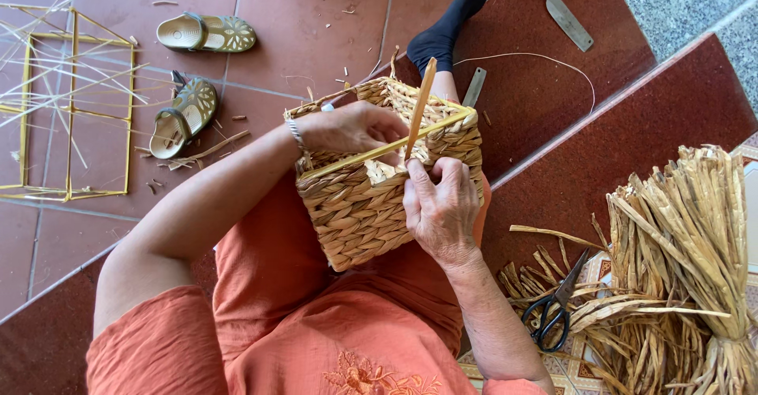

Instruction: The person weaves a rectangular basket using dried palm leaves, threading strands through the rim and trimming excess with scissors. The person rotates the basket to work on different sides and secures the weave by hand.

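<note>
A square woven straw basket (355,209) with a yellow frame rim rests on my lap, tilted toward me. My left hand (347,129) reaches over the rim and grips the basket's top edge from inside. My right hand (438,205) lies against the basket's near right side, fingers pinching the weave by a thin wooden stick (420,104) that stands up from the rim. A bracelet sits on my left wrist.
A bundle of dried straw (695,261) and black scissors (553,308) lie at my right. A knife (562,12) lies on the red step above. Two sandals (193,71) and a yellow wire frame (71,103) are on the tiled floor at left.
</note>
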Motion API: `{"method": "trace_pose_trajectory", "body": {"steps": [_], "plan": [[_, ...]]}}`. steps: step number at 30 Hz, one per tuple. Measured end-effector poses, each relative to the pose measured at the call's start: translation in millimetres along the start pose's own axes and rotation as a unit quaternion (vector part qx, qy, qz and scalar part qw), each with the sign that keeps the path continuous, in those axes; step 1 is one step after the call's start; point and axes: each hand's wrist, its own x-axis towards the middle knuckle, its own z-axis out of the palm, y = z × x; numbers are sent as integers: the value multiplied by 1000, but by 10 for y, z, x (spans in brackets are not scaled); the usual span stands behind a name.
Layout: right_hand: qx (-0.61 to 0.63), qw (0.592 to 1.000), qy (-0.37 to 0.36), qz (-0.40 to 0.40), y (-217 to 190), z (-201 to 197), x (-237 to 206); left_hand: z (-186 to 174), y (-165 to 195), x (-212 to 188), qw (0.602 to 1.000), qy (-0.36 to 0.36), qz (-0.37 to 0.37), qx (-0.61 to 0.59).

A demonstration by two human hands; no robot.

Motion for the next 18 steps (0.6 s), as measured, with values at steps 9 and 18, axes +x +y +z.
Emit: {"method": "trace_pose_trajectory", "body": {"steps": [9,18], "plan": [[34,999,-2,8,-36,-89,10,153,-236,247,986,95,-125,-58],[90,994,46,30,-53,-16,-319,-45,-271,224,926,291,-171,-170]]}}
